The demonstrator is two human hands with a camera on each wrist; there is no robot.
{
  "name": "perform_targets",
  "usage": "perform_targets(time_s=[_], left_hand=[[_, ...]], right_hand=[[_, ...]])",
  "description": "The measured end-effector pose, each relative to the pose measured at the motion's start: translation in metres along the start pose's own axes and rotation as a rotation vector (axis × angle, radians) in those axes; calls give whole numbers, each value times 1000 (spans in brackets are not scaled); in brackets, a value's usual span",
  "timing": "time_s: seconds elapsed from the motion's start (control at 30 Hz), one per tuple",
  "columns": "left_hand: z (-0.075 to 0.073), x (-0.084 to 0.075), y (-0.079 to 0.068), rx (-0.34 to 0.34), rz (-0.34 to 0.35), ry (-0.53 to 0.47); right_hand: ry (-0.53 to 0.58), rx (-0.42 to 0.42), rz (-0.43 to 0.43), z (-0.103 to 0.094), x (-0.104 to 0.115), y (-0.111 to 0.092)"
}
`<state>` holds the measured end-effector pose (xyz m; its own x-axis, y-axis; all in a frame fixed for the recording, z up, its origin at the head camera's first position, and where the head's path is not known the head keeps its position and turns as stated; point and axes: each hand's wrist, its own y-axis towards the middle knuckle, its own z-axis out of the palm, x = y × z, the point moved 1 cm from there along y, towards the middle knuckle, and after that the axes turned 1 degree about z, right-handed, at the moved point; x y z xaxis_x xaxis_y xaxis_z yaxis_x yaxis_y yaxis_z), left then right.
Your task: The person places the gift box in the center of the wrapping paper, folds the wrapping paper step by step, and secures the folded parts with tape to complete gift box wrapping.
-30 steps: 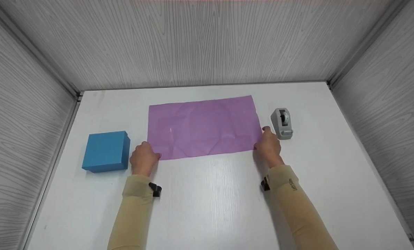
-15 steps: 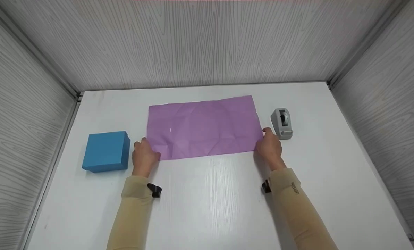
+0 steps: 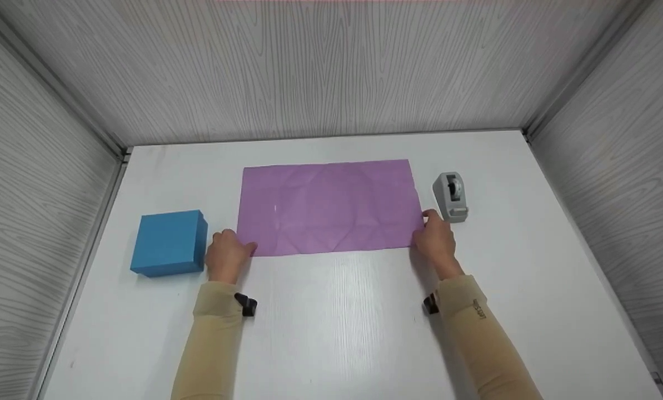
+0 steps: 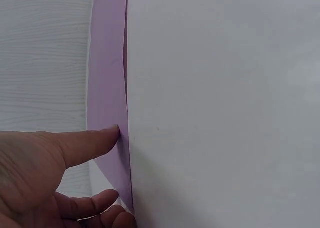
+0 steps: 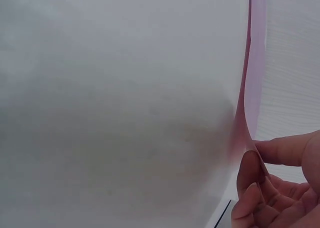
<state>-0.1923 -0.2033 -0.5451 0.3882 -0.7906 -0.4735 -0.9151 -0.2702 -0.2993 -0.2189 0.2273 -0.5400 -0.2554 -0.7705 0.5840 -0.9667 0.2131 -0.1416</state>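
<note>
A creased sheet of purple paper (image 3: 331, 205) lies flat across the middle of the table in the head view. My left hand (image 3: 228, 256) holds its near left corner, the thumb resting on the purple face in the left wrist view and the other fingers curled at the edge. At the near right corner, my right hand (image 3: 435, 240) pinches the sheet's edge between thumb and fingers, and the paper bends up a little there in the right wrist view. The blue box (image 3: 165, 242) sits just left of my left hand. A grey tape dispenser (image 3: 452, 197) stands close beyond my right hand.
The white table (image 3: 331, 333) is bounded by a grey wood-grain panel (image 3: 331, 66) at the back and similar panels on both sides. Black wrist devices sit on both of my sleeves.
My right hand has drawn the right side of the purple paper slightly toward me and rightward, so its far edge lies straighter. My left hand has shifted slightly at its corner.
</note>
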Motion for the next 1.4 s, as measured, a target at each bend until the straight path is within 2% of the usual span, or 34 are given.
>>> perform_targets(time_s=[0.2,0.5,0.67,0.8,0.9,1.07,1.23,1.4], left_hand=[[1,-3,0,5,4,-1],[-1,-7,-2,-82,47,-88],[-6,-10,-13,-116,53,-77],[-7,-7,-27,-125,107,-25],[-7,-3,-38,-108,144,8],[-5,1,-52,-36,165,59],[-1,5,-62,17,179,70],[4,9,-70,74,164,90]], right_hand=[[11,6,5,0,1,0],[29,5,2,-6,-1,-3],[20,-2,-27,-13,-8,-10],[-5,25,-79,-20,-17,-20],[-46,65,-129,-24,-23,-28],[-110,180,-187,-32,-31,-40],[-143,255,-186,-35,-37,-53],[-161,284,-164,-34,-46,-61]])
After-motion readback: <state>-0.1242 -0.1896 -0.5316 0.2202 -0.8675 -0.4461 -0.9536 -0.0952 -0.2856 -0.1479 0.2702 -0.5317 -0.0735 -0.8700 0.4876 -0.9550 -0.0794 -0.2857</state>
